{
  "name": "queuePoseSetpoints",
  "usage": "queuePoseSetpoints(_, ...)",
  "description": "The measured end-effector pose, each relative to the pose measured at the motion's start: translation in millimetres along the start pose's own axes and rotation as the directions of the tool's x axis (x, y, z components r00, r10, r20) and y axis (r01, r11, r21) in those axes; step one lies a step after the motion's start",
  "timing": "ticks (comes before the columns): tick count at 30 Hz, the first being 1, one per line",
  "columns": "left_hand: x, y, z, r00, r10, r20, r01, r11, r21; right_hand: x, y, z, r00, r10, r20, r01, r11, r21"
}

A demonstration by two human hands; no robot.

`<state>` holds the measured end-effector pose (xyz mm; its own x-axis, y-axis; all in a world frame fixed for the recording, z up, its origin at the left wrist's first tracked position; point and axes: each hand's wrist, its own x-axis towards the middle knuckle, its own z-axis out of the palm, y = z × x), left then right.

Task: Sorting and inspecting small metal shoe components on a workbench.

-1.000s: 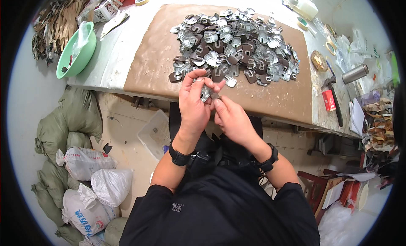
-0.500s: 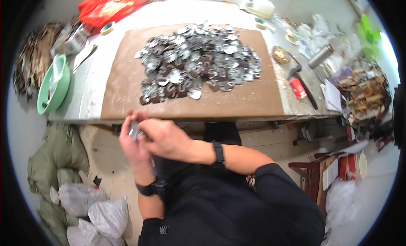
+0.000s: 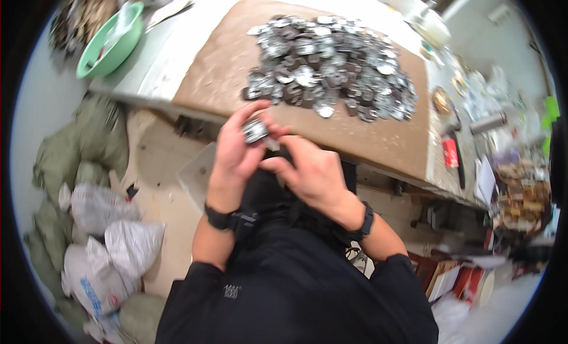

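In front of the table's near edge, my left hand (image 3: 234,152) is curled around a small silvery metal piece (image 3: 255,131), its fingers pointing up. Close by on the right is my right hand (image 3: 316,175), thumb and forefinger brought near each other. By its fingertips a small pale bit (image 3: 272,144) shows; blur hides what it is and how firmly it is gripped. Beyond both hands, a broad heap of similar flat silver and dark brown pieces (image 3: 325,66) lies on a brown board (image 3: 213,78).
A green basin (image 3: 112,57) stands at the table's far left. On the right lie a red object (image 3: 450,152), a metal cylinder (image 3: 488,123) and clear plastic bags (image 3: 485,89). Green sacks (image 3: 89,137) and white bags (image 3: 133,243) fill the floor at left.
My hands have drawn apart slightly, and the right no longer covers the metal piece in the left. The whole view has turned and shifted, so the table appears tilted.
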<state>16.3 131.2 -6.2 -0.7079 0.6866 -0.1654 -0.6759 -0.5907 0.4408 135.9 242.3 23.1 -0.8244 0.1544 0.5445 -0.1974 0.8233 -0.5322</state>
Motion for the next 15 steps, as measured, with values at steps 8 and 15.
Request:
queuePoseSetpoints(8, -4, -8, 22, 0.999, -0.041, -0.009, 0.042, 0.983, 0.179, -10, 12, -5, 0.998, 0.004, 0.065, 0.002, 0.996, -0.09)
queuePoseSetpoints(15, 1, -13, 22, 0.998, -0.046, 0.046, 0.032, 0.962, 0.273, -7, 15, -4, 0.996, 0.008, 0.087, -0.004, 0.999, -0.049)
